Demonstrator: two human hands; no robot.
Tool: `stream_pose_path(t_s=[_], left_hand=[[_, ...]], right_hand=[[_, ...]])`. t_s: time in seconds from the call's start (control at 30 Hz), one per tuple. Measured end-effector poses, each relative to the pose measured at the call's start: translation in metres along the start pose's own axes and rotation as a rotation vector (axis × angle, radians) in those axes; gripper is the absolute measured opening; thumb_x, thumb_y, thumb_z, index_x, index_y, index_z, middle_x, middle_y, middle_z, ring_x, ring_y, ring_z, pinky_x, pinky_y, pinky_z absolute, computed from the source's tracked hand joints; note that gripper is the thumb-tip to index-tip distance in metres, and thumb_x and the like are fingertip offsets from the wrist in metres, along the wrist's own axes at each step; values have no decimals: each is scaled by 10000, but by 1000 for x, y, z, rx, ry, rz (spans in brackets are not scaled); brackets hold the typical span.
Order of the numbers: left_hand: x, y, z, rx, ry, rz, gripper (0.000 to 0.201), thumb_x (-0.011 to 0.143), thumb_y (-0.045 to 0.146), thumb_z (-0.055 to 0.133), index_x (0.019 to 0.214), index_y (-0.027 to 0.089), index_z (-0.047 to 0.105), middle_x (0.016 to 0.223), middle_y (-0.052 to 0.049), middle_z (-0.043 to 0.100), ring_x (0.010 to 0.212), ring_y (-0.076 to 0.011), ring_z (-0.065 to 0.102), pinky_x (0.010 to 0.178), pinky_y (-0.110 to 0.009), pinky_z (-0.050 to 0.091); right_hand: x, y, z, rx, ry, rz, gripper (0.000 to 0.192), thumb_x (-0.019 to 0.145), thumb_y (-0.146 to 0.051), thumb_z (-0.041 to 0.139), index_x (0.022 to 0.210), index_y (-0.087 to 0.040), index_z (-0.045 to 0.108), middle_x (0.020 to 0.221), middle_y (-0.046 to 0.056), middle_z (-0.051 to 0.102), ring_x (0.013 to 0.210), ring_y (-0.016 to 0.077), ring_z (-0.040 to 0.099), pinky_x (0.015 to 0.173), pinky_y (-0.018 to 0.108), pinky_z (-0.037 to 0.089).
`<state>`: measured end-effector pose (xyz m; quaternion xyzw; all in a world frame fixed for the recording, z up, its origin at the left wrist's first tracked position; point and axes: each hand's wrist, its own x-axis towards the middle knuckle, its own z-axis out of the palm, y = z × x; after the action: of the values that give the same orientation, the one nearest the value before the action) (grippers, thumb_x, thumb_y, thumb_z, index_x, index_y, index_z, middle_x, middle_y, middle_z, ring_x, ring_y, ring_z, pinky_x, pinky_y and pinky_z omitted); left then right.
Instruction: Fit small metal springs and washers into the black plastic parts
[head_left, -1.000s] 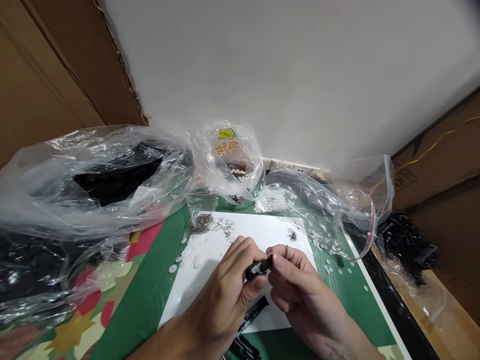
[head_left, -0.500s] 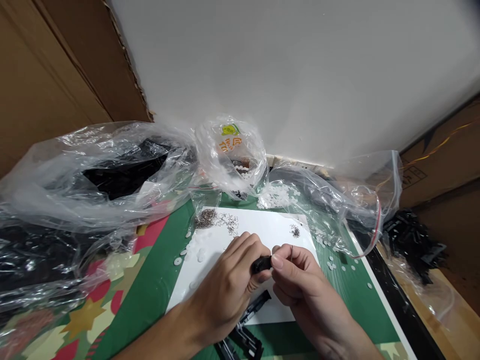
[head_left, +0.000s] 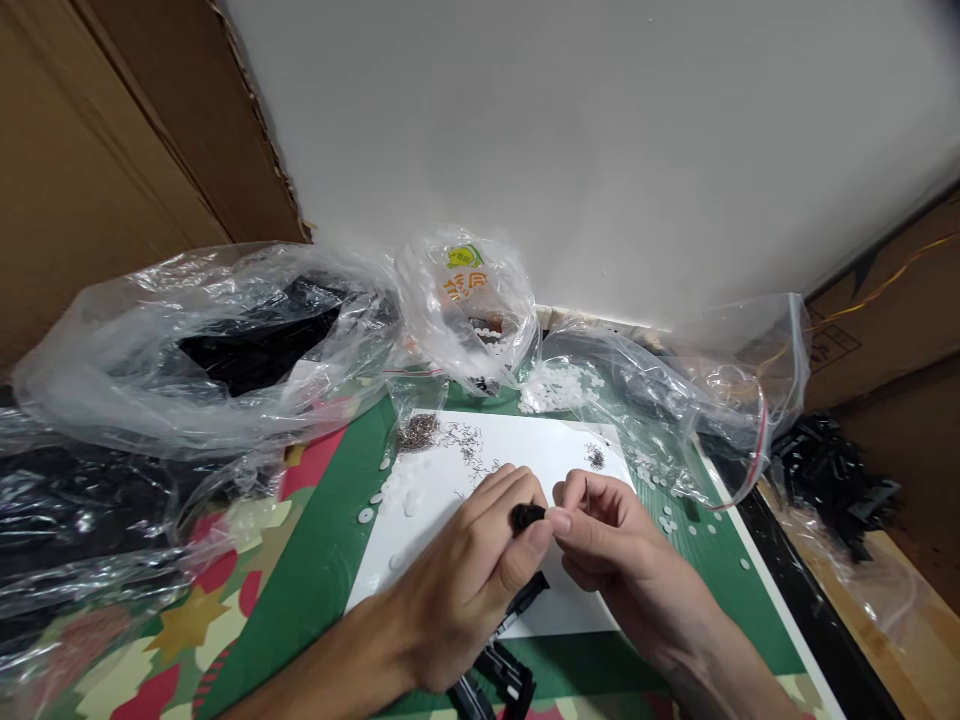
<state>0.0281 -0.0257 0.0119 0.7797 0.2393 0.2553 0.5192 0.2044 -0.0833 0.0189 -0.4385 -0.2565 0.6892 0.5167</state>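
Note:
My left hand (head_left: 487,570) is closed around a small black plastic part (head_left: 527,516), whose end sticks out between thumb and forefinger. Close beside it, my right hand (head_left: 611,540) is pinched, thumb tip at the part's right end. A thin dark metal rod (head_left: 587,491) shows upright between its fingers; the lower end is hidden. Both hands are above a white sheet (head_left: 555,440). Under my left wrist lie several black plastic pieces (head_left: 506,672). Tiny metal springs or wires (head_left: 465,440) are scattered on the sheet, with a smaller cluster (head_left: 595,456) at its right.
White discs (head_left: 410,502) lie on the sheet's left and on the green table covering (head_left: 300,600). A white pile (head_left: 559,388) sits by clear plastic bags (head_left: 675,400) at the back. Bagged black parts (head_left: 82,510) stand left, loose black parts (head_left: 829,480) right. Cardboard (head_left: 135,130) rises at left.
My left thumb has come up over the black part, and the part's end now points more toward me. My right hand stays beside it. The view has shifted slightly.

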Motion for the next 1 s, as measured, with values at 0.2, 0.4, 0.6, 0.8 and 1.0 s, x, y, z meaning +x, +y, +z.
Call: stream_pose_path(t_s=[0.2, 0.4, 0.6, 0.8, 1.0], left_hand=[[-1, -1, 4, -599, -34, -193, 406, 1042, 529, 404, 767, 231, 378, 763, 16, 330, 754, -188, 323, 729, -338, 334], [-6, -3, 7, -713, -58, -308, 413, 1045, 544, 398, 779, 233, 347, 786, 17, 281, 757, -185, 265, 707, -330, 279], [-10, -6, 11, -708, -52, -346, 460, 1032, 590, 413, 757, 236, 311, 790, 21, 267, 756, -181, 249, 694, -323, 290], [-8, -5, 13, -722, -66, -415, 451, 1054, 634, 467, 895, 220, 550, 888, -17, 462, 855, -203, 425, 805, -339, 420], [-4, -13, 13, -937, -83, -471, 373, 1075, 600, 561, 1088, 229, 604, 916, 9, 488, 834, -134, 458, 786, -259, 400]], right_hand=[[7, -28, -4, -398, -84, -219, 343, 685, -319, 1013, 826, -208, 720, 623, -103, 323, 579, 86, 252, 529, 248, 218], [13, -36, -13, -737, -234, -424, 350, 854, -277, 895, 1195, -270, 818, 705, -54, 483, 602, 96, 354, 528, 255, 264], [19, -26, -13, -751, -285, -445, 301, 847, -309, 892, 1136, -235, 855, 702, -24, 582, 591, 101, 391, 527, 255, 322], [15, -17, -23, -609, -194, -357, 277, 747, -285, 968, 984, -203, 851, 574, -78, 429, 521, 80, 315, 470, 232, 287], [14, -21, -26, -425, -111, -283, 287, 717, -304, 1001, 901, -186, 815, 552, -60, 559, 453, 70, 416, 425, 210, 353]])
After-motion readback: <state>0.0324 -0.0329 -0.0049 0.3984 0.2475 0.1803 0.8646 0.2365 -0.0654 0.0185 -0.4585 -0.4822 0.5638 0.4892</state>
